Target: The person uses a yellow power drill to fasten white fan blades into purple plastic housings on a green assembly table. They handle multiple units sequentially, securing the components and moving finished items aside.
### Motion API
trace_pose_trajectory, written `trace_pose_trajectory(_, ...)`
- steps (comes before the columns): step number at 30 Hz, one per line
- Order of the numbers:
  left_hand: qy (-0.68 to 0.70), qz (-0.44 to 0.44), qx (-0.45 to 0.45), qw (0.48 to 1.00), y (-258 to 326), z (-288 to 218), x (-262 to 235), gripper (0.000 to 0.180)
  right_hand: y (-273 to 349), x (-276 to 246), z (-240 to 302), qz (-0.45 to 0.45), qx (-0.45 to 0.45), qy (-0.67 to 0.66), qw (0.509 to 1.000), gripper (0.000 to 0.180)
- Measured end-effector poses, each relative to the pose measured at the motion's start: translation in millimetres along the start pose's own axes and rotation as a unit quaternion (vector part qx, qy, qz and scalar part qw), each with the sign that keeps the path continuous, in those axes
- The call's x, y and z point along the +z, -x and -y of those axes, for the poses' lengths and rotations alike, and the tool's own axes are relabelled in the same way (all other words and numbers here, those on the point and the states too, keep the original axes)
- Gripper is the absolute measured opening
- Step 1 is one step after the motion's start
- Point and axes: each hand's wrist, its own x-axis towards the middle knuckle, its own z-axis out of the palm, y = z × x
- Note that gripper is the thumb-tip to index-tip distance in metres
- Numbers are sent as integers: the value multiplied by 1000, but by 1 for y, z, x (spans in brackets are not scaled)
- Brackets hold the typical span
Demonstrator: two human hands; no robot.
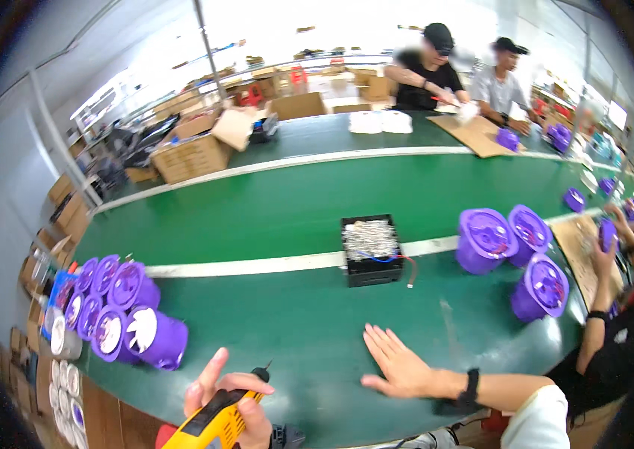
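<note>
My left hand (238, 400) grips a yellow power screwdriver (212, 423) at the near edge of the green table (294, 322), its black bit pointing up and right. My right hand (399, 368) lies flat and open on the table, fingers spread toward the upper left, a black band on the wrist. Beyond it stands a black tray (371, 254) of small silvery parts with a red and a blue wire trailing off its right side. Purple round housings (133, 318) lie stacked on their sides at my left.
Three more purple housings (507, 247) stand at the right. A co-worker's arm (608, 299) reaches over a cardboard sheet there, holding a purple piece. Two people work at the far table behind cardboard boxes (193, 153). White discs (66, 382) line the left edge.
</note>
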Motion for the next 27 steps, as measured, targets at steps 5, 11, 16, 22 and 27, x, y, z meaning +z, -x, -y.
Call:
trace_pose_trajectory(5,13,-26,-9,1000,-6,-4,-3,63,-6,8,45,47,-94,45,993,83)
trace_pose_trajectory(11,-12,18,-22,1000,3,-16,-39,62,-72,20,62,32,-159,81,983,74)
trace_pose_trajectory(16,-30,-32,8,999,9,-45,-84,49,-172,-13,105,3,-246,30,969,65)
trace_pose_trajectory(22,-46,-62,-22,997,30,-48,-115,59,-335,36,178,-37,-337,-15,941,64)
trace_pose_trajectory(27,-58,-88,-7,994,27,-49,-139,57,-424,84,225,-34,-348,0,937,72)
